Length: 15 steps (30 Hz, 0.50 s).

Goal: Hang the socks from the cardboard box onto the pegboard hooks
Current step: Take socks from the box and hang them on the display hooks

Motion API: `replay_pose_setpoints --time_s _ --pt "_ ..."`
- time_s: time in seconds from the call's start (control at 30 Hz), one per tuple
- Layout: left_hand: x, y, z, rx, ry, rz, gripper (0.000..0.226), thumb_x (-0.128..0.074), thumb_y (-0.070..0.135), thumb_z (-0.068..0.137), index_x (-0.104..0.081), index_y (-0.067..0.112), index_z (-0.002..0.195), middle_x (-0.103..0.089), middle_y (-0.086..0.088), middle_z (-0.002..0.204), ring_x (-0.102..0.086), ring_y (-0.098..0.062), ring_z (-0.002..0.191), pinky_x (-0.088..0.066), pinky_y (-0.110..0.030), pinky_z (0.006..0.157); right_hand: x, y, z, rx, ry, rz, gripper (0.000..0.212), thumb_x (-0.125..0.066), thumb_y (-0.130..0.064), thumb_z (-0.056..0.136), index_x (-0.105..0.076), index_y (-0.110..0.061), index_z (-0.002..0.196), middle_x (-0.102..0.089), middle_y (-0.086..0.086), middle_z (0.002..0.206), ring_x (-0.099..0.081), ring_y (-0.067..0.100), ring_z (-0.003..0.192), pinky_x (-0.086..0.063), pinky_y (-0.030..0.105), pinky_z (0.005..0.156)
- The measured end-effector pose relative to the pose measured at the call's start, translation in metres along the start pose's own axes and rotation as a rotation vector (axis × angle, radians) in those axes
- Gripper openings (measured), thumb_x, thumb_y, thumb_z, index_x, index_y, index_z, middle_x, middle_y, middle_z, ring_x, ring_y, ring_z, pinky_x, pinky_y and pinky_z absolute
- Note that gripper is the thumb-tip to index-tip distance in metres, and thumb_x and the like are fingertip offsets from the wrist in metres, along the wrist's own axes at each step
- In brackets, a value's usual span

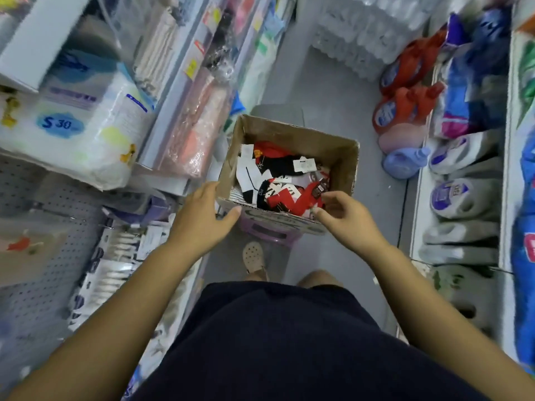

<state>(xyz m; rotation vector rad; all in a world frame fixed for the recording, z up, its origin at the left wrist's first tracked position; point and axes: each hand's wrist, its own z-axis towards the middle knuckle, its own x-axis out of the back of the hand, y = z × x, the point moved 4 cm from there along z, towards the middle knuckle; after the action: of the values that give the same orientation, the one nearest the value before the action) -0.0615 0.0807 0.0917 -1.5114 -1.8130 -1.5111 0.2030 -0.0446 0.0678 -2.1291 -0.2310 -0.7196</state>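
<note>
Many socks (278,175) lie heaped in the box (292,130), red, black and white ones with paper tags, so I judge most of the job is left to do. The box sits on a purple stool (269,230) on the floor right in front of my feet. The pegboard (55,227) is off to my left, low down. Some packs hang on it near my left forearm, but they are too blurred for me to say they are socks, so I cannot count any as done. Neither hand is carrying a sock to the board.

Both my arms reach forward and down, bent a little at the elbows, one to each near corner of the box. My left hand (199,211) is spread and relaxed, fingers along the left wall and thumb by the near rim, bracketing that corner. I cannot tell whether it touches the cardboard. My right hand (346,217) hangs over the near right corner with the fingers loosely curled, thumb and forefinger tips right at the edge of the red sock (292,198). Whether they already pinch it, I cannot tell.
</note>
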Motion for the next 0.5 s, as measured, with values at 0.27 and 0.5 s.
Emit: replay_pose_setpoints --time_s 0.27,0.5 --pt "-0.007 -0.018 0.084 0.129 -0.178 0.012 0.076 -0.061 0.052 0.094 -0.034 0.012 0.153 -0.039 -0.013 0.157 -0.037 -0.034 0.143 -0.037 -0.048 0.114 -0.035 0.038 0.081 -0.269 -0.023 0.122 0.041 -0.073 -0.030 0.091 -0.065 -0.008 0.125 -0.069 0.005 0.118 -0.066 0.022 0.108 -0.055 0.038 0.096" --pt "-0.049 -0.035 0.114 0.366 -0.234 -0.192 0.056 -0.058 0.053 0.093 -0.050 0.017 0.135 -0.061 -0.010 0.133 -0.059 -0.034 0.122 -0.047 -0.045 0.103 -0.070 0.060 0.134 -0.311 -0.301 0.120 0.034 -0.079 -0.021 0.087 -0.068 -0.010 0.117 -0.070 0.003 0.109 -0.067 0.020 0.103 -0.055 0.041 0.099"
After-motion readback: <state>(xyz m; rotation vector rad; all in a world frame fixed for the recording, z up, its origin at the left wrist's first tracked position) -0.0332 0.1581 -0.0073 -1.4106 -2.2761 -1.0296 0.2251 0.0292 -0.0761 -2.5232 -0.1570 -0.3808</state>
